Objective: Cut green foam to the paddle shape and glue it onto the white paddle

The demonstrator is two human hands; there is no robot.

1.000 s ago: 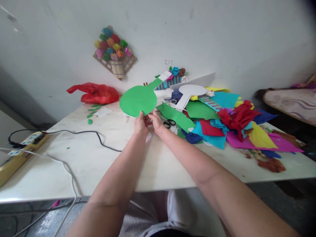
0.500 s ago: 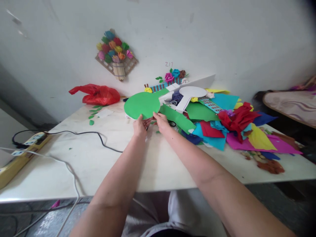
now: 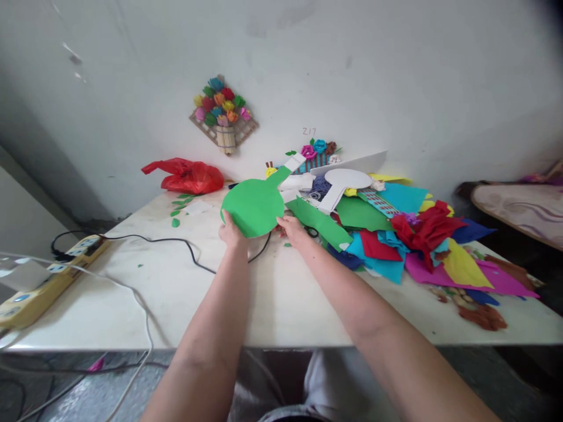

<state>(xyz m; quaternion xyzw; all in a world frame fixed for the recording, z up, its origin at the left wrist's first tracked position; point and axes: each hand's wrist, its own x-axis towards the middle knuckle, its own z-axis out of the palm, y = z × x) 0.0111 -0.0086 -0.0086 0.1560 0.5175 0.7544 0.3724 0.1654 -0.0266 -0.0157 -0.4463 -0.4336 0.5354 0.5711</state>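
Note:
Between my two hands, a round green paddle-shaped cutout [image 3: 253,206] is held up above the table, its short handle pointing away to the upper right and ending in a white tip. My left hand [image 3: 231,230] grips its lower left edge, thumb on the green face. My right hand [image 3: 291,227] pinches the right edge; the fingers underneath are hidden. Just beyond it, a white cutout [image 3: 347,179] of similar shape lies on the pile. A strip of green paper [image 3: 323,223] is beside my right hand.
Coloured paper [image 3: 387,246] and crumpled red tissue [image 3: 424,228] heap up on the right. A red plastic bag [image 3: 193,176] and green paper leaves [image 3: 176,223] lie at the back left. A yellow power strip [image 3: 53,281] with cables sits left. A paper flower basket [image 3: 226,114] hangs on the wall.
The green cutout has tilted up to face me more. My left hand has shifted left along its edge, away from my right hand. The camera view has tipped upward.

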